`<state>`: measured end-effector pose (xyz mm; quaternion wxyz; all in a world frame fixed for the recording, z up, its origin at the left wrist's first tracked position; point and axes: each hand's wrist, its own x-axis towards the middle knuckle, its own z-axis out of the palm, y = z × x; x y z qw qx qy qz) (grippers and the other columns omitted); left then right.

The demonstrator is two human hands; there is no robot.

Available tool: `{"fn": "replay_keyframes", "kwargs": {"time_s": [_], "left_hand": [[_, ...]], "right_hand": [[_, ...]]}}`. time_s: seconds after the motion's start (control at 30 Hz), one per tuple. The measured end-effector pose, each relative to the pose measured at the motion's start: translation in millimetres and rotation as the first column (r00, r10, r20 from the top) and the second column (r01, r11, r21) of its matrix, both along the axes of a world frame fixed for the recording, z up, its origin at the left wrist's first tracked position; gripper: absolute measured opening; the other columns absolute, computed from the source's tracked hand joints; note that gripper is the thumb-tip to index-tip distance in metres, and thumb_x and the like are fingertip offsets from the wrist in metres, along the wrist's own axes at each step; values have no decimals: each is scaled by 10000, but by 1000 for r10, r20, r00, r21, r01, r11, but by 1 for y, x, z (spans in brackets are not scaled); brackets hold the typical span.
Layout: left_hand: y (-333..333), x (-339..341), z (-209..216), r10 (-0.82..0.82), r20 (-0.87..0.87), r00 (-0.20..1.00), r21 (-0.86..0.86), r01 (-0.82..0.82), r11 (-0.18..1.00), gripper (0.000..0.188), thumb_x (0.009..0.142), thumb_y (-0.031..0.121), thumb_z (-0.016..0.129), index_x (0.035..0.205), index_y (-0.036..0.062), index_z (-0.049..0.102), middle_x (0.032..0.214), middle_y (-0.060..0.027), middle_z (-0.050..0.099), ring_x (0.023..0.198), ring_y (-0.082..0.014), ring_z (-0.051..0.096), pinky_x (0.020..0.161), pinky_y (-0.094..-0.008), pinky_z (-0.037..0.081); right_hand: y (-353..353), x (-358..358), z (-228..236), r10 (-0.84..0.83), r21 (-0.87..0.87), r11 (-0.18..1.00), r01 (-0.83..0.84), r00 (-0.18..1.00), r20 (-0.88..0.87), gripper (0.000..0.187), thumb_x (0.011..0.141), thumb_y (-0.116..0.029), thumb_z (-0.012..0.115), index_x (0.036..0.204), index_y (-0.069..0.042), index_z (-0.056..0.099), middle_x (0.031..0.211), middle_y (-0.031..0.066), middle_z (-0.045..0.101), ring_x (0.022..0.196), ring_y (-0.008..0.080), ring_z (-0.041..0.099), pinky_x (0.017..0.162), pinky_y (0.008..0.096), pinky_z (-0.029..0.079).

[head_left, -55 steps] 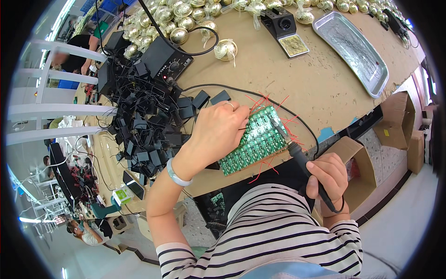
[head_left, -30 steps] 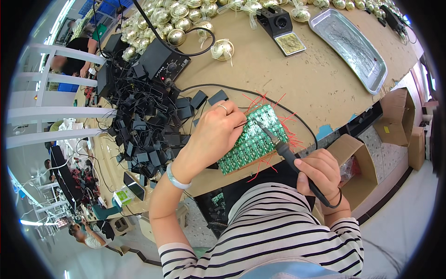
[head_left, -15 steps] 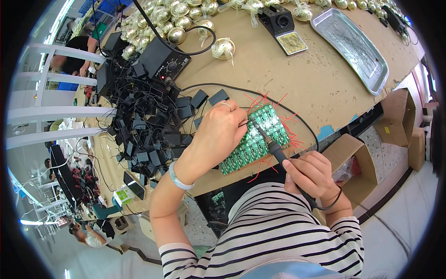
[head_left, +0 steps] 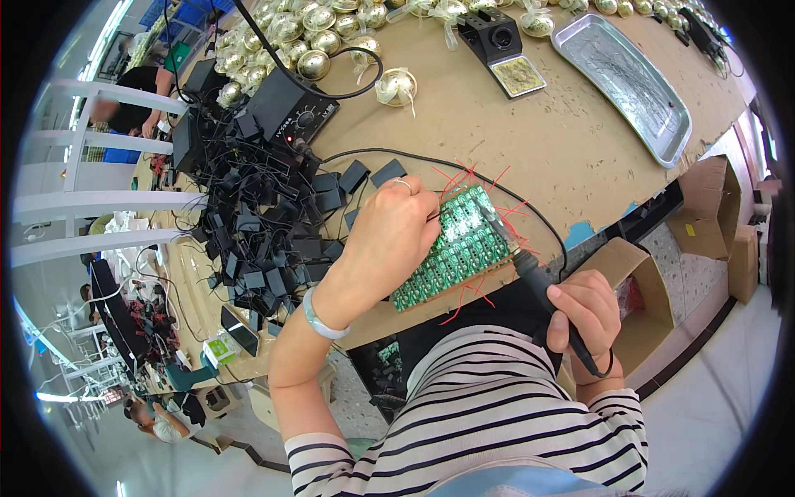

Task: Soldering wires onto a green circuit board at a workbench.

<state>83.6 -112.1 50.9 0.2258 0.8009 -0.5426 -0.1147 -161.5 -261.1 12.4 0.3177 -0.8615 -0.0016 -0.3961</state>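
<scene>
A green circuit board panel (head_left: 460, 244) with many small repeated sections lies on the workbench in front of me, and thin red wires (head_left: 517, 207) stick out around its edges. My left hand (head_left: 391, 232) is closed in a pinch at the panel's upper left edge, on what looks like the end of a thin black wire. A soldering iron (head_left: 534, 273) is gripped in my right hand (head_left: 590, 313). Its metal tip points up and left over the panel's right part; whether it touches the panel I cannot tell.
Many black boxes with thin wires (head_left: 265, 240) are heaped at left beside a black soldering station (head_left: 290, 112). Gold balls (head_left: 315, 65) crowd the far side. A soldering stand (head_left: 501, 45) and a metal tray (head_left: 629, 87) are farther right. Cardboard boxes (head_left: 633, 290) stand below the bench.
My right hand has drawn the soldering iron right and slightly down, its tip leaving the spot near my left fingers. My left hand has barely moved.
</scene>
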Motion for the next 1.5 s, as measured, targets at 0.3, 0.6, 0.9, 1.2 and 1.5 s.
{"fn": "replay_keyframes", "kwargs": {"time_s": [0.3, 0.6, 0.9, 1.2, 1.5], "left_hand": [[0, 0, 2, 9, 69, 998, 14, -10, 1000, 85, 843, 77, 719, 849, -8, 715, 849, -136, 658, 747, -337, 664, 683, -422, 533], [7, -2, 4, 1, -10, 1000, -52, -1, 999, 175, 863, 92, 754, 1002, -5, 713, 936, -128, 654, 820, -327, 657, 736, -402, 536], [25, -21, -4, 19, 42, 999, -345, -3, 939, 286, 849, -39, 744, 1125, 35, 738, 991, -108, 641, 791, -234, 647, 707, -347, 533], [30, -26, -17, -42, 30, 999, -181, 47, 982, 171, 839, -6, 714, 1004, 5, 670, 933, -112, 622, 773, -301, 671, 652, -399, 562], [26, -24, -16, -64, 61, 996, -115, 71, 991, 139, 846, 1, 731, 977, 29, 694, 919, -93, 655, 809, -300, 684, 707, -387, 571]], "right_hand": [[1, -4, 3, 10, 21, 1000, -10, 1000, -1, 308, 744, 35, 649, 1047, 20, 703, 842, 87, 677, 666, 245, 650, 605, 345, 522], [1, -6, 3, 3, 23, 1000, -3, 1000, 14, 291, 765, 25, 648, 1051, 18, 704, 835, 90, 675, 663, 243, 649, 605, 346, 522], [0, -9, 3, 32, 15, 999, -32, 999, -11, 311, 748, 31, 651, 1053, 21, 707, 847, 84, 676, 663, 239, 646, 603, 341, 523], [6, -5, -5, 122, 26, 992, -120, 991, -60, 262, 813, 26, 624, 1069, 26, 682, 830, 113, 676, 647, 269, 634, 618, 376, 529], [5, 1, -7, 163, -15, 986, -164, 985, -53, 315, 708, 43, 684, 1020, 49, 725, 853, 87, 678, 656, 216, 629, 593, 331, 528]]}}
